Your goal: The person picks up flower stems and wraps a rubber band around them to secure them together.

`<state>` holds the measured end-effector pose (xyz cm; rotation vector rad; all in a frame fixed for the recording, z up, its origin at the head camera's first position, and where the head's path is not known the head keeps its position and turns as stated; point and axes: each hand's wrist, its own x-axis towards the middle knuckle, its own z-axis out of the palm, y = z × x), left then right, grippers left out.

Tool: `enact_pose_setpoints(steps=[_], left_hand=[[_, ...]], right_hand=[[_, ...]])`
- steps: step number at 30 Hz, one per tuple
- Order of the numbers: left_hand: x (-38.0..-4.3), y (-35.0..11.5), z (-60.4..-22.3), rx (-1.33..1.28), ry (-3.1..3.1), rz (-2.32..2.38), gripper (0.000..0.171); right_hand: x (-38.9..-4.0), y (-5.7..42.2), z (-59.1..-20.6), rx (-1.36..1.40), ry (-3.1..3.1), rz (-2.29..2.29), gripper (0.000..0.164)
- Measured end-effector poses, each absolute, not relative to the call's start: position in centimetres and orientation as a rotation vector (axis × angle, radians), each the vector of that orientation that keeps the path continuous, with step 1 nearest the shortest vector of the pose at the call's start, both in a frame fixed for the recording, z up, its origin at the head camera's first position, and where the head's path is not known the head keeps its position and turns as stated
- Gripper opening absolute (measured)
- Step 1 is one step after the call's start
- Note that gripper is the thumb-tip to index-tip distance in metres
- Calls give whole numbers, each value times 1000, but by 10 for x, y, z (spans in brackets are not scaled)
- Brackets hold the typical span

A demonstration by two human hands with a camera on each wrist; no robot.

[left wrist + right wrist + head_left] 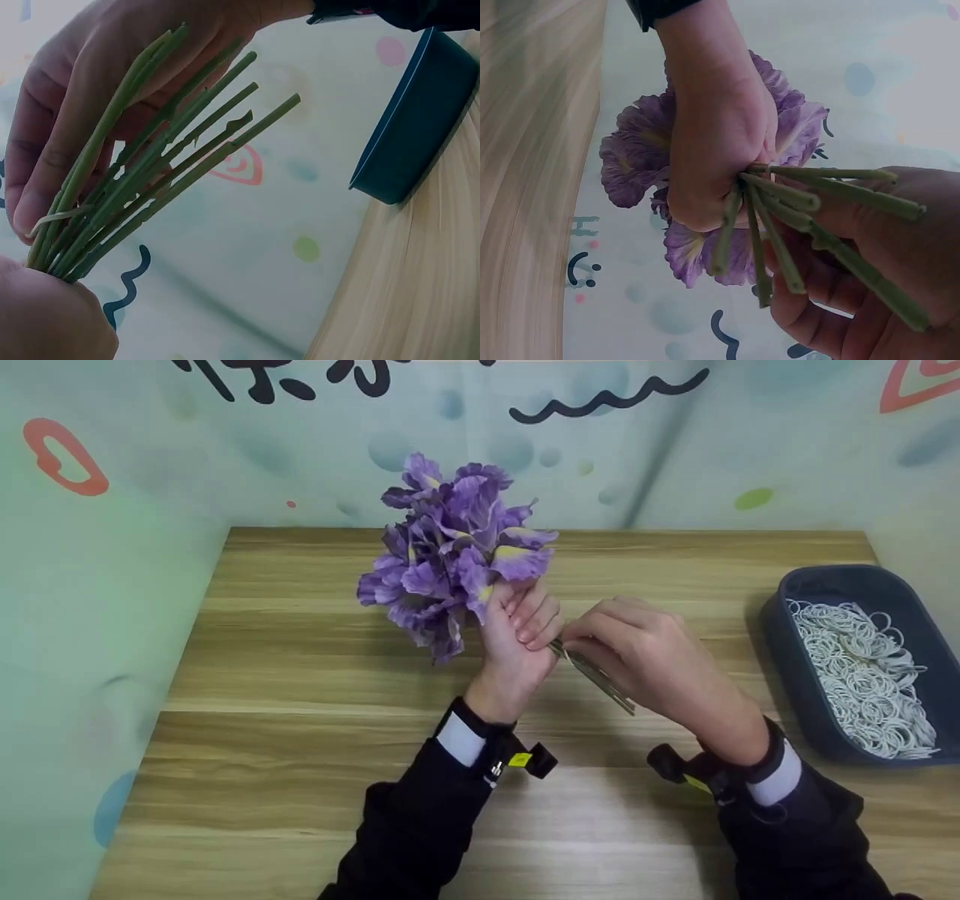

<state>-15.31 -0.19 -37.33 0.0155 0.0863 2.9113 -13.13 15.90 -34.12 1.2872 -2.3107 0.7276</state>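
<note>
A bunch of purple artificial-looking irises [457,544] is held in my left hand [521,634], whose fingers curl round the stems just below the blooms. Several green stems [172,154] stick out past that fist, their cut ends fanned apart. Across part of them lies a pale rubber band [64,215], close to the left fist. My right hand [649,652] is beside the stems and pinches the band between thumb and fingertips. In the right wrist view the blooms [641,150] are partly hidden behind the left hand.
On the right of the wooden table [300,780] stands a dark blue tray [795,690] with a heap of white rubber bands [862,682]. A printed backdrop [315,457] rises behind the table. A small camera is strapped to each wrist.
</note>
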Motion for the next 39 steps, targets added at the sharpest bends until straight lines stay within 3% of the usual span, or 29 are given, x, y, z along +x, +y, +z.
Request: enact_pose_setpoints(steps=[29, 39], left_hand=[[-148, -14, -358, 61, -38, 2866, 48], [-143, -18, -352, 68, -88, 2850, 43]], right_hand=[[-145, 172, -350, 1594, -2413, 767, 12], [-152, 166, -357, 1359, -2451, 663, 10]])
